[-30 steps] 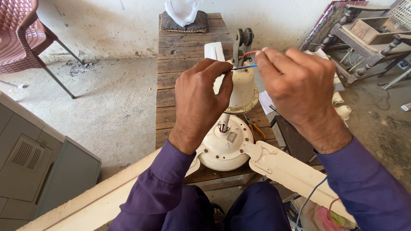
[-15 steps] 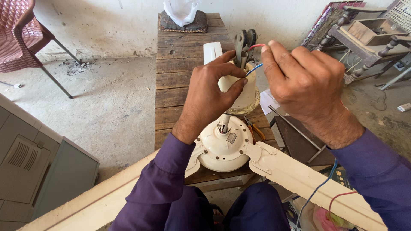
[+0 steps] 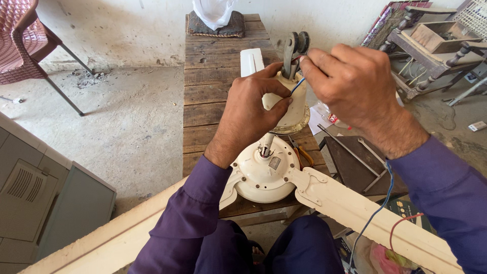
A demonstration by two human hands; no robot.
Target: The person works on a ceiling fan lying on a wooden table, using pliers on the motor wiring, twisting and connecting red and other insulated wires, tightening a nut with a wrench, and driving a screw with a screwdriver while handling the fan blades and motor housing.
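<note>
Far left of the ceiling fan motor (image 3: 264, 175): red woven plastic chair (image 3: 20, 35) on metal legs, on bare concrete. Below it, lower left of the motor: grey panelled cabinet (image 3: 35, 203) with a vent grille.

At centre, resting on a worn plank table (image 3: 213, 86): cream motor housing with a small square grey label (image 3: 274, 163) on its top, and cream blades (image 3: 365, 218) running out lower left and lower right. Beyond the motor, at the table's far end: dark cushion (image 3: 215, 28) under a white plastic bag (image 3: 215, 10). Just above the motor: cream bell-shaped canopy cover (image 3: 289, 109), partly hidden by both hands.

Left hand (image 3: 251, 111) closed around the canopy, thumb and forefinger pinching a thin blue wire (image 3: 298, 85). Right hand (image 3: 355, 83) clenched, pinching the same wire's other end beside a grey metal hanger bracket (image 3: 294, 50).

Right of the motor: orange-handled pliers (image 3: 303, 153) on the table, a dark stool (image 3: 355, 162) with metal rods, a white packet with a red mark (image 3: 324, 115), wooden furniture (image 3: 431, 40) further right. Lower right: blue and red wires (image 3: 378, 213) trailing past the purple sleeve.
</note>
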